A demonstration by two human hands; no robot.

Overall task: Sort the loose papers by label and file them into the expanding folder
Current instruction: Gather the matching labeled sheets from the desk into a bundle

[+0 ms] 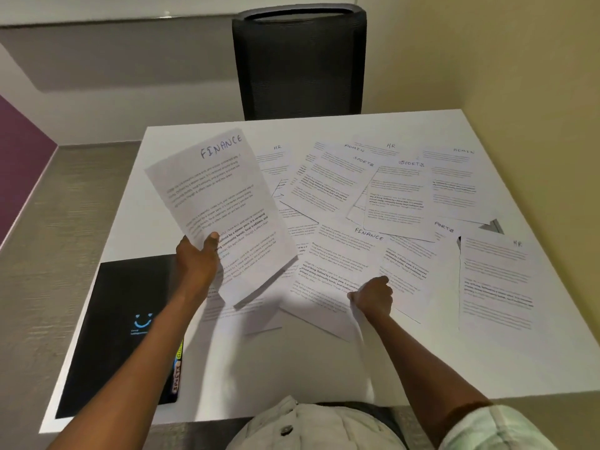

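Sorting is underway: the left hand (198,254) holds a FINANCE sheet (220,209) up over the table (324,368), while the right hand (373,297) pinches another FINANCE page (334,264). Next, probably stack both, then file into the folder (123,326) near left.

White table (324,378): labelled loose papers (406,196) spread overlapping across top; black expanding folder (123,319) flat at near-left corner.

L hand (198,254): raised off worktop, thumb on top, fingers curled under, pinching a sheet | R hand (373,297): low, knuckles up, fingers curled, prob. gripping a sheet edge, grip partly hidden | both forearms bare, extended fwd
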